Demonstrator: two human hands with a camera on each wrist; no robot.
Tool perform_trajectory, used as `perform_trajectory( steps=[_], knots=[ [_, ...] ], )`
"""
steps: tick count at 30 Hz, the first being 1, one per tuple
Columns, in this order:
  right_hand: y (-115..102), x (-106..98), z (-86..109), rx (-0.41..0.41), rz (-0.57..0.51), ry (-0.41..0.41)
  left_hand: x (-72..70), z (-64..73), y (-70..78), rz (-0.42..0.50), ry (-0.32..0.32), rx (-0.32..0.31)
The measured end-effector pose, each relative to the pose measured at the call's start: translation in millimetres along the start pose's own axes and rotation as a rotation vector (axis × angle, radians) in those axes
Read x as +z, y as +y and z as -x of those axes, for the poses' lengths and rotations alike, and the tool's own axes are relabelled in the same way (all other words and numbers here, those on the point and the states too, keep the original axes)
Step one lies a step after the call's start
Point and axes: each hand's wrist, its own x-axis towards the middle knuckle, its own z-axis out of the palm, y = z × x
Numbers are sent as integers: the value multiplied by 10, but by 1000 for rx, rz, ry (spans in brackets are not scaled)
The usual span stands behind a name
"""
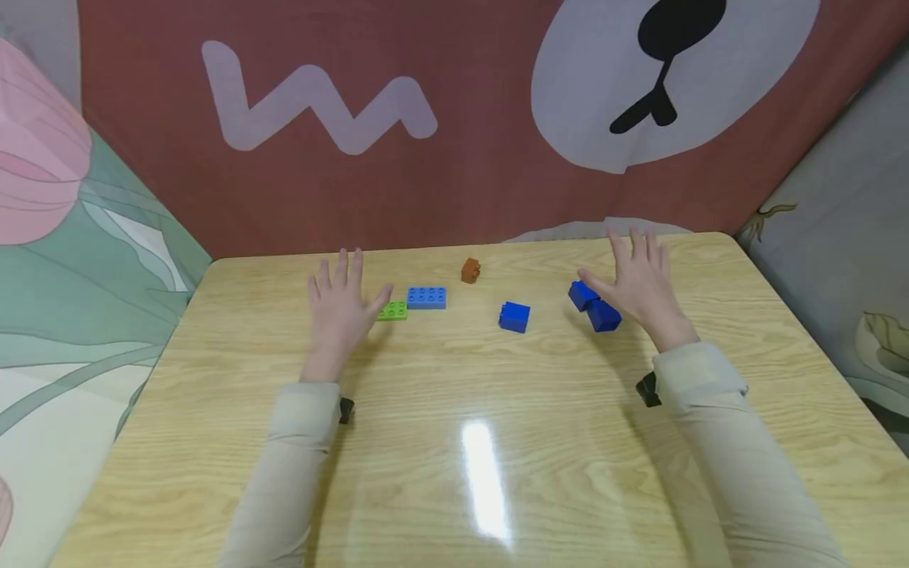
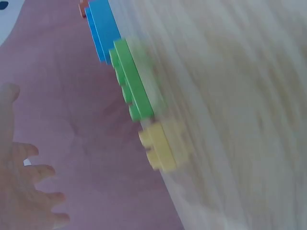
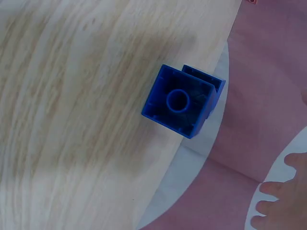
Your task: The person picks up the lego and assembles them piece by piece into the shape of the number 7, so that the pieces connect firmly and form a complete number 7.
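My left hand [image 1: 337, 312] is held above the table with its fingers spread, holding nothing. Close to its thumb lie a green toy brick [image 1: 394, 311] and a light blue brick [image 1: 427, 297]. A small yellow brick [image 2: 160, 146] shows beside the green one in the left wrist view; the head view does not show it. My right hand [image 1: 642, 288], fingers also spread, hovers by two dark blue bricks [image 1: 604, 316] that touch or overlap. One of these turns its hollow underside [image 3: 178, 100] to the right wrist camera. Neither hand touches a brick.
Between the hands are a single dark blue brick [image 1: 514, 317] and a small orange-brown brick [image 1: 470, 270] near the back edge. The wooden table [image 1: 426, 394] meets a reddish printed cloth [image 1: 483, 189] behind. Patterned cloth also hangs at both sides.
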Motion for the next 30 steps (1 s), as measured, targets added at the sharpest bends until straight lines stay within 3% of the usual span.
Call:
perform_trajectory(
  steps=[6, 11, 15, 19, 24, 30],
  knots=[
    [30, 57, -26, 45, -79, -71, 74, 12, 163, 150, 39, 68],
    [53, 93, -45, 111, -201, -144, 175, -1, 345, 398, 28, 133],
    [68, 115, -42, 142, -303, -182, 269, -9, 525, 588, -61, 117],
    [70, 154, -48, 167, -362, -204, 383, -26, 698, 722, -159, 89],
    [73, 231, -73, 168, -372, -219, 525, -47, 878, 792, -264, 49],
    [82, 305, -92, 182, -348, -247, 655, -84, 1039, 809, -359, 20]
  ],
)
